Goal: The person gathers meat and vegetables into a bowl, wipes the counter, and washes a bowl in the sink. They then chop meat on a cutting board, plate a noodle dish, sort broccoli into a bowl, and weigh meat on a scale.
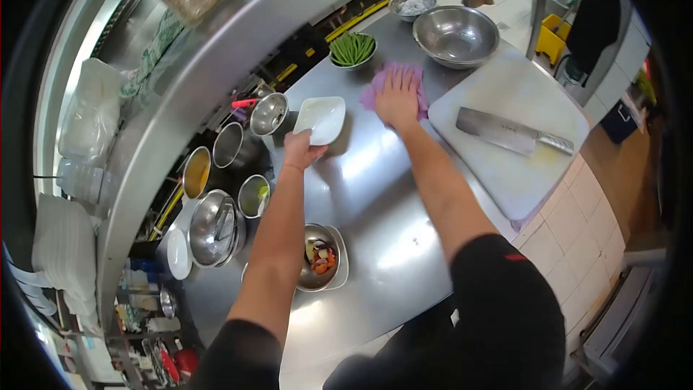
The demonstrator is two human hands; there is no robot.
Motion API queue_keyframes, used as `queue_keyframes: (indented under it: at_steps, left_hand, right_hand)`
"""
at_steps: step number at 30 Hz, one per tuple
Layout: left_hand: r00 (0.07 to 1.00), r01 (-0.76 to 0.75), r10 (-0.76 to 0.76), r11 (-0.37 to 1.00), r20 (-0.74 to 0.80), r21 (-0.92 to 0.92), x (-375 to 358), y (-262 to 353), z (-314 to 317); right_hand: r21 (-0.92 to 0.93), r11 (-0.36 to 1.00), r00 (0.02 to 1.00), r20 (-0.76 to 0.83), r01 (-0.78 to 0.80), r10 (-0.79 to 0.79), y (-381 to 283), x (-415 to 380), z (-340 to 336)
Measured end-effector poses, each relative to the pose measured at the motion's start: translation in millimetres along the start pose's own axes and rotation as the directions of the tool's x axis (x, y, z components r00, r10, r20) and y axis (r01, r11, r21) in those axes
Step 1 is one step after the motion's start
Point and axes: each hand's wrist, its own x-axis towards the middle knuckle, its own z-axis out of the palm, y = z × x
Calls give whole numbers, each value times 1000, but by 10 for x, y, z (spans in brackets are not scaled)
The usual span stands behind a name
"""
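My left hand (303,150) grips the near edge of a white square bowl (322,120), held tilted over the steel table. Flat on a pink-purple cloth (369,95) lies my right hand (398,101), fingers stretched out and pressing it against the tabletop. Just to the right of that hand is a white cutting board (498,166), with a cleaver (498,130) resting on it. Beyond the cloth stands a bowl of green beans (352,50). Close to my body, a metal bowl (317,257) holds cut vegetables, orange and pale pieces among them.
A large steel bowl (456,35) sits behind the board, beside a smaller bowl with white contents (413,6). Several metal bowls, one of them a steel bowl (269,114), line the table's left side. A steel shelf (155,123) curves above the left edge.
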Motion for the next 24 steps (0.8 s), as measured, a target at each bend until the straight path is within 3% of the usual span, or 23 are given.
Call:
queue_keyframes:
  at_steps: [1,3,5,6,7,9,12,13,14,15,17,18,19,21,23,24]
  left_hand:
    - [988,-57,64,997,138,-53,179,-84,-60]
    - [996,-19,30,992,84,-127,122,44,14]
    - [999,-22,27,973,17,-231,-128,298,71]
    - [993,-94,73,968,-93,-235,-265,430,115]
    - [978,-210,198,946,-71,-248,-439,582,115]
    - [952,-305,303,917,-48,-259,-547,835,-28]
    - [940,-337,341,914,-21,-226,-352,1060,-216]
    - [829,-555,557,807,54,199,-620,1188,-144]
    - [664,-659,737,498,125,564,-902,1320,-66]
    - [768,-624,627,688,130,370,-884,1287,-36]
    - [923,-358,363,931,130,-67,-795,1203,0]
    - [945,-287,308,942,109,-176,-700,1097,38]
    - [956,-263,285,938,72,-225,-618,1015,65]
    - [976,-204,216,928,4,-311,-452,682,140]
    - [987,-155,158,913,-24,-377,-397,390,234]
    - [991,-135,133,907,-33,-399,-416,292,277]
  right_hand:
    - [65,991,992,-42,121,-119,39,-230,-51]
    - [132,965,974,-35,225,-222,20,-972,-359]
    - [185,953,961,88,241,-261,-84,-1557,-790]
    - [214,949,953,146,233,-267,-191,-1658,-822]
    - [225,941,949,135,251,-286,-313,-1489,-730]
    - [304,905,933,108,298,-344,-664,-906,-284]
    - [219,894,849,292,390,-441,-1229,375,175]
    - [243,875,816,322,418,-479,-1380,670,172]
    - [237,872,812,321,429,-487,-1487,978,143]
    - [212,871,842,233,444,-486,-1592,1056,206]
    - [215,846,851,99,487,-515,-1749,1061,611]
    - [242,818,834,55,522,-548,-1712,944,480]
    - [373,783,751,265,498,-604,-1515,813,325]
    - [598,750,654,452,284,-607,-995,-28,-552]
    - [360,697,707,129,620,-695,-528,-1112,-541]
    - [340,669,679,108,661,-726,-186,-1628,-908]
